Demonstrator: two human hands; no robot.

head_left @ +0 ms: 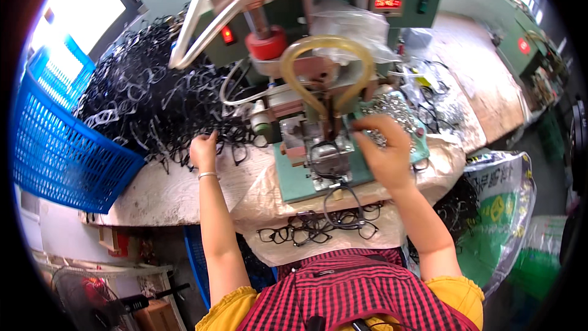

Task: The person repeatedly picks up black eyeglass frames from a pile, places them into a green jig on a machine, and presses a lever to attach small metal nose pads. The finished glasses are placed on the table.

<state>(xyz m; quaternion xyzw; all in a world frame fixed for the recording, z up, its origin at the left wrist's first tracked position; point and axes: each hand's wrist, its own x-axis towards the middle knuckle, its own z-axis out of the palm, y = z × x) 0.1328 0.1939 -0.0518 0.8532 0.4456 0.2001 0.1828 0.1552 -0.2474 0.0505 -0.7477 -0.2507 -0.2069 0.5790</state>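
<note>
My left hand (203,151) is at the near edge of a heap of black eyeglass frames (141,95), its fingers curled. What they grip, if anything, is hidden. Beside the green-based press machine (297,185), my right hand (387,150) holds thumb and forefinger close together in a pinch; anything between them is too small to make out. A black eyeglass frame (344,207) hangs at the front of the machine's metal fixture (329,159). Partly behind my right hand lies a green tray (421,150) of small shiny metal parts (392,110).
Several black eyeglass frames (300,230) lie on brown paper (257,208) along the near table edge. A blue plastic basket (67,141) stands at the left. A clear-and-green plastic sack (499,208) is at the right. A yellowish hose (327,43) loops above the fixture.
</note>
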